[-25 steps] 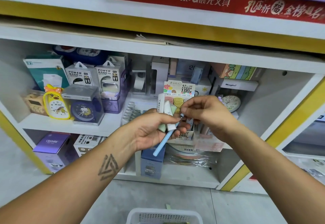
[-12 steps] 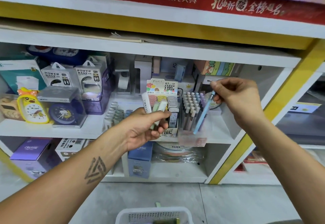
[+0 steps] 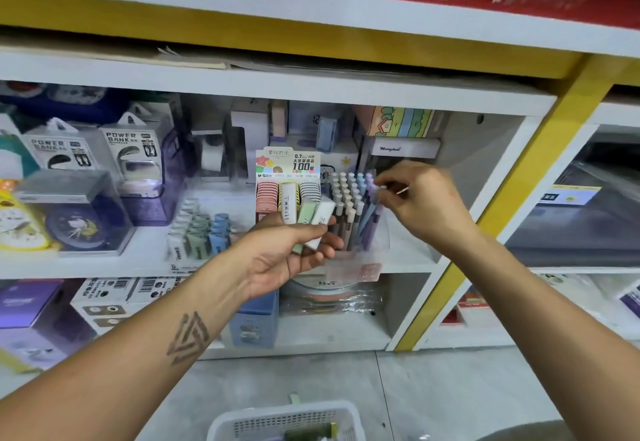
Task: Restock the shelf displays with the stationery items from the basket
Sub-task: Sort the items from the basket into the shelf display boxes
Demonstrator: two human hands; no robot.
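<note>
Shelf [image 3: 104,264] behind, pen [image 3: 370,214] under right hand [image 3: 420,200]

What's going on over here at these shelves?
A person is restocking a stationery shelf. The right hand is slotting a blue pen into the clear pen display. The left hand holds a few pastel lead cases, waiting. A white basket sits on the floor below.

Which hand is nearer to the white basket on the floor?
Left. The left hand is almost straight above the basket, holding small boxes; the right hand is higher and further right, at the pen rack.
</note>
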